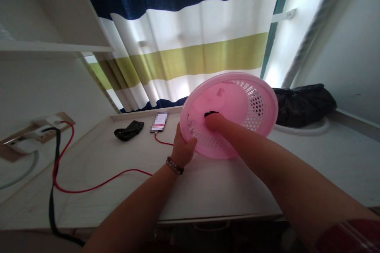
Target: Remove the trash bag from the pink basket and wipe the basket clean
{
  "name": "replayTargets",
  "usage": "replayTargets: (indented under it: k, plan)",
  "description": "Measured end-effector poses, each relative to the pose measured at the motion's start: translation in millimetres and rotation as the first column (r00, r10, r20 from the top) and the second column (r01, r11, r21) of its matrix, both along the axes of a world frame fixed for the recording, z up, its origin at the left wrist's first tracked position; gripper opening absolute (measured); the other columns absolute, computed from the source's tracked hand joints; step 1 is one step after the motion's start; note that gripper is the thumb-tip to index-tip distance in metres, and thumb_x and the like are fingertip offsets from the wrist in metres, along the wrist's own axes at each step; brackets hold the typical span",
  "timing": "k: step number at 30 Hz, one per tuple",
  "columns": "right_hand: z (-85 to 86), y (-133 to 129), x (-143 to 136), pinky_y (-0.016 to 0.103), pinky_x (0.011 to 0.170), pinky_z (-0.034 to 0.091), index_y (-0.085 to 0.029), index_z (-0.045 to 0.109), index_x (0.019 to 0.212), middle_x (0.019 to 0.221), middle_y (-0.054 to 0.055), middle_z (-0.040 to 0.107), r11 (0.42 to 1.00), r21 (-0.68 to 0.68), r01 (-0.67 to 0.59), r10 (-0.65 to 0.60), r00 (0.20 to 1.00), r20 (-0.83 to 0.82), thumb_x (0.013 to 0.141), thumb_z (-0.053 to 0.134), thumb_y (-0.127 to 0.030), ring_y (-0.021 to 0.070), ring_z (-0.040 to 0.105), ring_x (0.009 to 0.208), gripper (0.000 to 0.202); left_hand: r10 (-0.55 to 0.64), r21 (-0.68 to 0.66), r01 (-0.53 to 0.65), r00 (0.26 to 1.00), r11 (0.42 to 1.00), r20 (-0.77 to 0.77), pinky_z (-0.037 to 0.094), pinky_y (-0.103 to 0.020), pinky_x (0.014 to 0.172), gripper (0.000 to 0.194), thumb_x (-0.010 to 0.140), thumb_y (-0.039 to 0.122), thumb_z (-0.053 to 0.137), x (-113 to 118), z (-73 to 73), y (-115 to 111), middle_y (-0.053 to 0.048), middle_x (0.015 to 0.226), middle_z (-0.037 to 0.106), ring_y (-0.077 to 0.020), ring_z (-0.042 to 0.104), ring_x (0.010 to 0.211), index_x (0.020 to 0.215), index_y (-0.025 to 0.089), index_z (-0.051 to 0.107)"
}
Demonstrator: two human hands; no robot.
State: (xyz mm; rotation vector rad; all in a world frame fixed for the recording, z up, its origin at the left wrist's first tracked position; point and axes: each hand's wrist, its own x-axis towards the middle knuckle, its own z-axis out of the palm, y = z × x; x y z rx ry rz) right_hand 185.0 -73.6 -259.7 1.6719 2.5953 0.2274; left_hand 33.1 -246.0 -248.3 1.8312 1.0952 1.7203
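Observation:
A pink plastic basket with perforated sides is tilted over the desk, its wide mouth facing me. My left hand grips the rim at its near left side, thumb over the edge and fingers behind. Deep inside the basket is my right hand, closed, with a bit of black material showing past the knuckles. That material looks thin and bunched; whether it is plastic or cloth I cannot make out. The right fingers are mostly hidden by the hand itself.
On the white desk lie a folded black plastic bag and a phone on a red cable. A full black bag rests at the right. Wall sockets with plugs are at left; a striped curtain hangs behind.

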Motion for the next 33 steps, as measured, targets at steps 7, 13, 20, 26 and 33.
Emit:
replayTargets:
  k: [7,13,20,26,33]
  plan:
    - [2.9,-31.6,3.3,0.045,0.087,0.047,-0.009,0.058,0.122,0.117,0.022,0.06,0.997,0.012,-0.081,0.08,0.996,0.027,0.081,0.053,-0.021,0.0317,0.059,0.103,0.042,0.049,0.006,-0.048,0.998,0.999,-0.033,0.042,-0.039,0.101,0.065,0.066,0.004,0.056,0.4,-0.5,-2.3,-0.008,0.122,0.055,-0.0228,0.054,0.113,0.128,0.02,0.045]
    - [14.3,-67.4,6.3,0.045,0.083,0.049,-0.008,0.057,0.121,0.116,0.023,0.059,0.979,-0.044,-0.199,0.203,0.968,0.149,0.074,0.06,-0.023,0.0322,0.059,0.1,0.049,0.041,0.013,-0.041,0.999,0.999,-0.024,0.041,-0.041,0.103,0.066,0.065,0.005,0.058,0.3,-1.3,-0.8,-0.008,0.123,0.056,-0.0232,0.054,0.114,0.128,0.02,0.045]
    - [20.0,-77.1,5.5,0.046,0.081,0.05,-0.009,0.06,0.116,0.117,0.024,0.057,0.988,-0.026,-0.154,0.156,0.98,0.12,0.074,0.06,-0.023,0.0316,0.059,0.099,0.044,0.063,0.009,-0.063,0.997,0.998,-0.039,0.044,-0.041,0.099,0.064,0.063,0.006,0.06,-0.2,-1.3,0.0,-0.007,0.118,0.058,-0.0235,0.055,0.109,0.124,0.02,0.048]
    - [22.3,-74.0,2.0,0.048,0.08,0.051,-0.009,0.061,0.115,0.119,0.024,0.057,0.991,-0.042,-0.123,0.127,0.986,0.111,0.074,0.062,-0.023,0.0342,0.058,0.101,0.044,0.065,-0.005,-0.065,0.997,0.998,-0.034,0.043,-0.042,0.099,0.064,0.064,0.006,0.061,0.0,-1.6,1.1,-0.007,0.119,0.058,-0.0239,0.055,0.11,0.125,0.02,0.048]
    - [28.5,-76.9,0.7,0.048,0.083,0.05,-0.008,0.06,0.118,0.121,0.025,0.057,0.992,-0.069,-0.104,0.112,0.987,0.114,0.073,0.064,-0.024,0.0346,0.058,0.104,0.048,0.048,-0.009,-0.048,0.999,0.999,-0.026,0.043,-0.043,0.1,0.065,0.064,0.006,0.06,-0.1,-0.8,1.0,-0.008,0.119,0.058,-0.0242,0.055,0.11,0.126,0.02,0.047]
